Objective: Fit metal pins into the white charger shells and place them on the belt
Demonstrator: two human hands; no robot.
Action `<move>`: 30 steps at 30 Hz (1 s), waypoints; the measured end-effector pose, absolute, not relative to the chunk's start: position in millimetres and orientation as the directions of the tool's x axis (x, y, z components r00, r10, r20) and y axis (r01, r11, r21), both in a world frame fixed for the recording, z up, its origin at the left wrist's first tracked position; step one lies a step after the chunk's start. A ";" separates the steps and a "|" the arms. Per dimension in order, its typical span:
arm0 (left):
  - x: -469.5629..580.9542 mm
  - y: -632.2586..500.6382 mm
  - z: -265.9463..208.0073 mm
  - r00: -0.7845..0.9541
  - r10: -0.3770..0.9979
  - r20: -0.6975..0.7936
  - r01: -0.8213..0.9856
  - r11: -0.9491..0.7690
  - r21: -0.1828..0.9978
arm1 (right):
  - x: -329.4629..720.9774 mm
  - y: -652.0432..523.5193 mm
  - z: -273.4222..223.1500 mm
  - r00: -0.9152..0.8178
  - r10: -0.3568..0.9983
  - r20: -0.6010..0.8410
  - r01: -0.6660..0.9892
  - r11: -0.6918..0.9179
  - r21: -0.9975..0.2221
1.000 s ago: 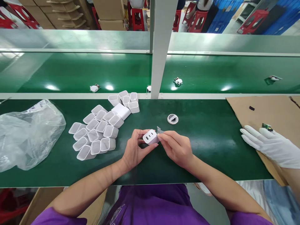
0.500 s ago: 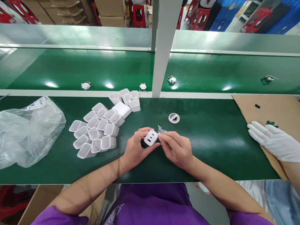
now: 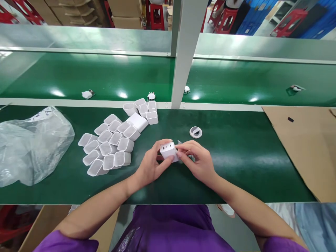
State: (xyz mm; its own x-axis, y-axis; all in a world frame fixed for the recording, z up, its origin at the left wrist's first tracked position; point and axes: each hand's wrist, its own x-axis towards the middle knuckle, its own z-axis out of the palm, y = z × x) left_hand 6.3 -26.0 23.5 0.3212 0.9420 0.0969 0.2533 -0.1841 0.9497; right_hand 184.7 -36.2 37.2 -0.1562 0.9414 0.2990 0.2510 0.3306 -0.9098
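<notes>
A white charger (image 3: 168, 151) with a row of ports along its top face is gripped in my left hand (image 3: 151, 162), thumb on the front. My right hand (image 3: 198, 157) is closed in a pinch at the charger's right edge; whatever is between those fingertips is too small to make out. Partly hidden under the right hand lie small clear plastic pieces (image 3: 179, 142). Left of my hands stand several open white charger housings (image 3: 107, 148) in a cluster, with one housing (image 3: 138, 121) lying on its side. A round white roll (image 3: 195, 132) rests beyond my right hand.
A clear plastic bag (image 3: 36, 147) covers the left of the green table. Cardboard (image 3: 301, 147) with a small black piece lies at the right. Behind a metal rail, a green belt (image 3: 118, 75) carries several small white parts. A pale post (image 3: 185, 52) rises mid-bench.
The charger has tilted so its front side shows, and my right fingers have shifted against its edge. A co-worker's gloved hand and a circuit board have left the cardboard. Belt parts moved left.
</notes>
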 end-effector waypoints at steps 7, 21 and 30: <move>3.1 -23.6 26.6 0.416 0.907 -0.067 0.255 -0.046 0.966 | 184.1 -31.2 32.3 -0.314 0.949 -0.044 -0.132 -0.090 -0.987; 4.6 -24.7 26.6 0.392 0.920 0.019 0.264 -0.133 0.955 | 182.3 -34.4 32.8 -0.313 0.947 -0.071 -0.177 -0.132 -0.975; 4.3 -25.5 24.3 0.381 0.925 0.000 0.297 -0.122 0.947 | 182.7 -37.2 32.3 -0.304 0.952 -0.017 -0.142 -0.063 -0.988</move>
State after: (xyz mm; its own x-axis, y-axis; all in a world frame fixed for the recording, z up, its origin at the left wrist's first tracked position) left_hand 4.3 -25.5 24.3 0.3810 0.9246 0.0000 0.2970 -0.1223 0.9470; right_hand 182.7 -37.2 32.3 -0.3041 0.9525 -0.0166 -0.1422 -0.0626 -0.9879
